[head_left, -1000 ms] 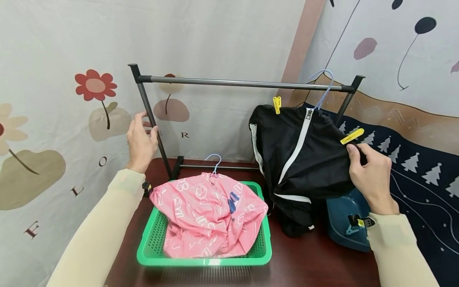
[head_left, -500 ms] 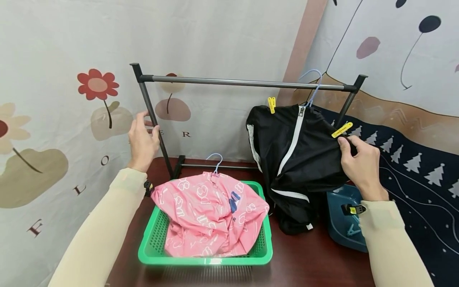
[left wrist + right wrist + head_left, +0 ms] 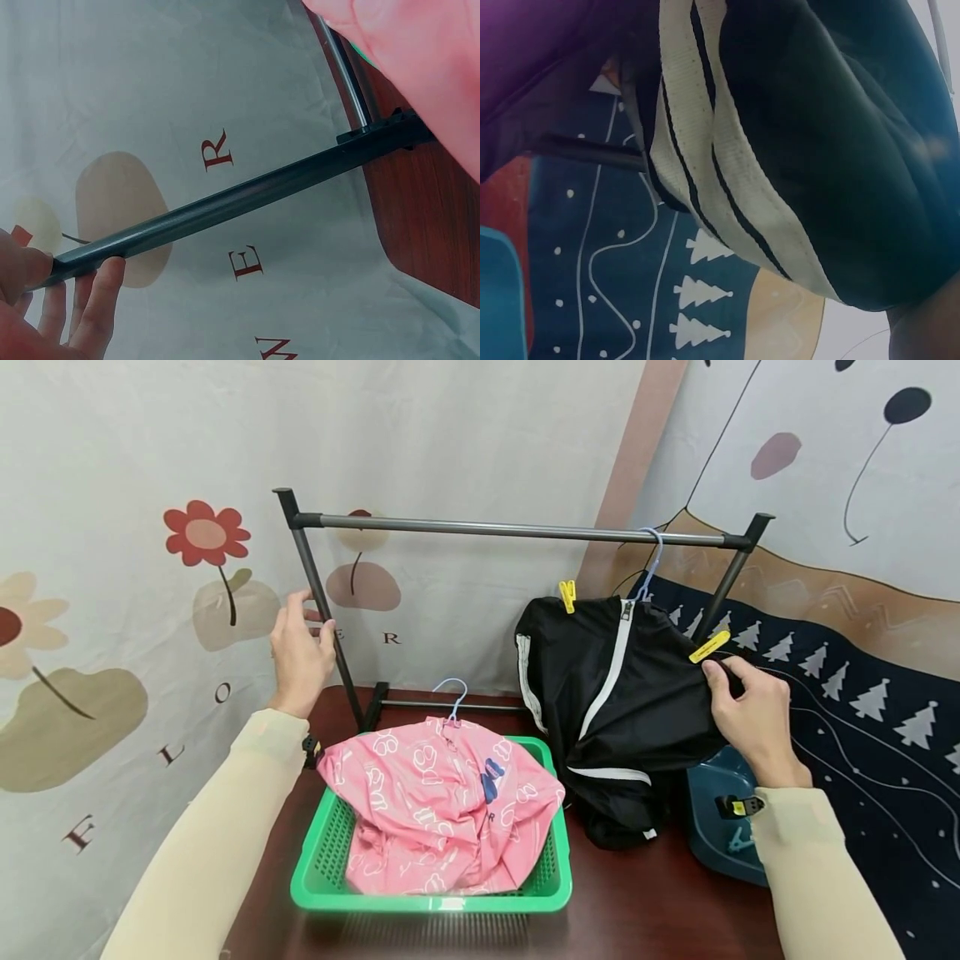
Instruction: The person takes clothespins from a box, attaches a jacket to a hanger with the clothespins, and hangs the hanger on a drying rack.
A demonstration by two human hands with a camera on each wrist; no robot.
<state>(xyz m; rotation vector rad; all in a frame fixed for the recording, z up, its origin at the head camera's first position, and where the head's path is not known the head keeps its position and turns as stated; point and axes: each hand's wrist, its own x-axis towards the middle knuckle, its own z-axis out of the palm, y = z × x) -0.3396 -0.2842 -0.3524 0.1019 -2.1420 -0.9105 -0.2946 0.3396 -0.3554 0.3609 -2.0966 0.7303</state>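
Note:
My left hand (image 3: pixel 300 652) holds the left upright (image 3: pixel 210 210) of a dark metal clothes rack, thumb and fingers around it in the left wrist view. With thumb and fingers my right hand (image 3: pixel 753 714) pinches the right shoulder edge of a black zip jacket (image 3: pixel 637 693), which has white trim (image 3: pixel 742 172). The jacket is on a pale blue hanger (image 3: pixel 651 564), its hook at the rack's top bar (image 3: pixel 480 529). Yellow clothespins (image 3: pixel 567 597) sit at both shoulders, one right by my right fingers. In the right wrist view the jacket hides most of that hand.
Below the rack, a green basket (image 3: pixel 427 904) holds a pink printed jacket (image 3: pixel 442 810) on another hanger (image 3: pixel 455 695). A blue bin (image 3: pixel 720 847) with a light blue clothespin (image 3: pixel 738 840) stands right on the dark red table (image 3: pixel 637 910). Printed curtains (image 3: pixel 465 435) hang close behind.
My right hand has moved left with the black jacket and then slightly down. The hanger's hook has dropped from above the bar to the bar's level. My left hand stays on the upright.

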